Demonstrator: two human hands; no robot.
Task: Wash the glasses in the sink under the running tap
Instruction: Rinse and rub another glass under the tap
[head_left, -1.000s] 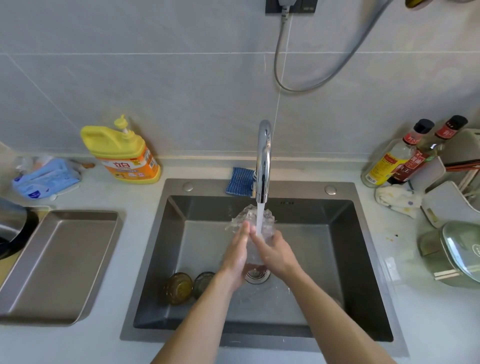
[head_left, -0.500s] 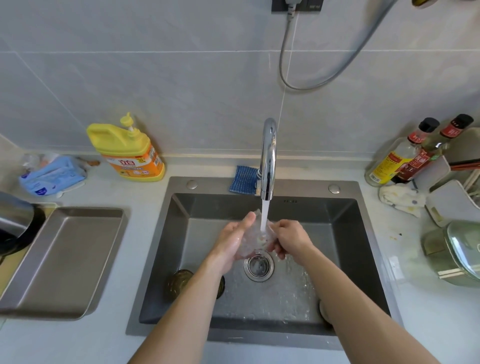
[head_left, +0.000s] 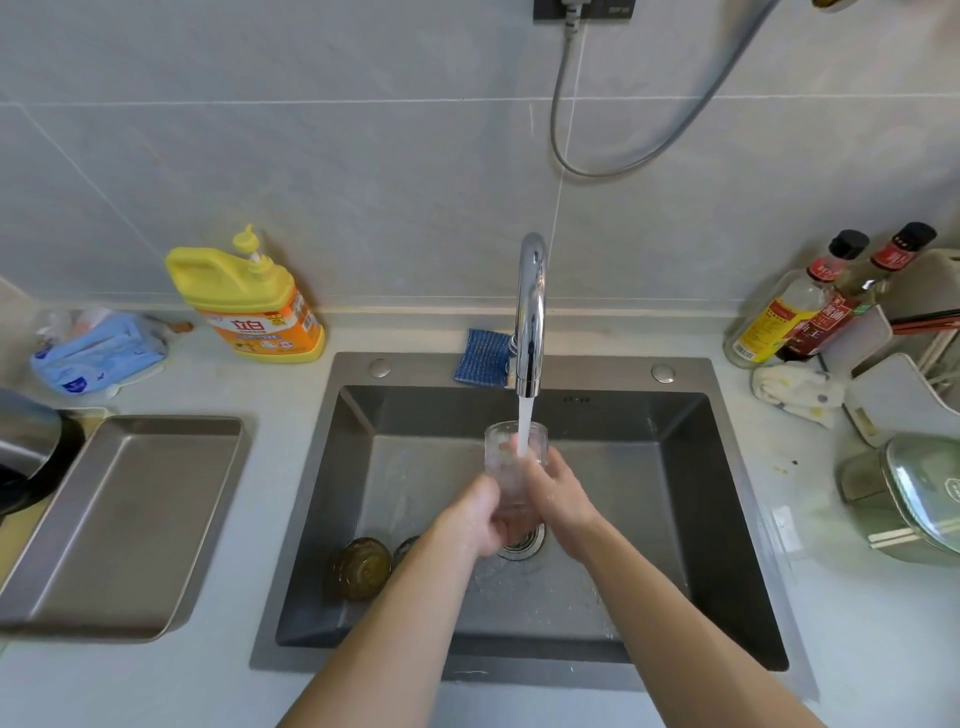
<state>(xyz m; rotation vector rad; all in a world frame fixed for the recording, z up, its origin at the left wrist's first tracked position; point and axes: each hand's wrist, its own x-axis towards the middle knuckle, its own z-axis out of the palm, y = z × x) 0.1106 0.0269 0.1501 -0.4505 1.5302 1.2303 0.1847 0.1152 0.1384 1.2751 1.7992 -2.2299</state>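
A clear glass (head_left: 506, 457) stands upright under the chrome tap (head_left: 530, 317), and the water stream falls into its mouth. My left hand (head_left: 475, 514) grips its lower part from the left. My right hand (head_left: 558, 499) holds it from the right, with fingers curled round its side. An amber glass (head_left: 361, 567) lies on the floor of the grey sink (head_left: 675, 519) at the left. A second dark glass (head_left: 406, 546) lies beside it, partly hidden by my left forearm.
A yellow dish soap bottle (head_left: 257, 306) and a blue packet (head_left: 98, 353) stand on the counter at the left, above a steel tray (head_left: 119, 525). A blue sponge (head_left: 483, 358) lies behind the sink. Sauce bottles (head_left: 810, 306), a cloth (head_left: 795, 392) and a glass lidded pot (head_left: 914, 499) crowd the right.
The glass has been turned from tilted between my palms to upright under the stream. Both hands have shifted lower on it.
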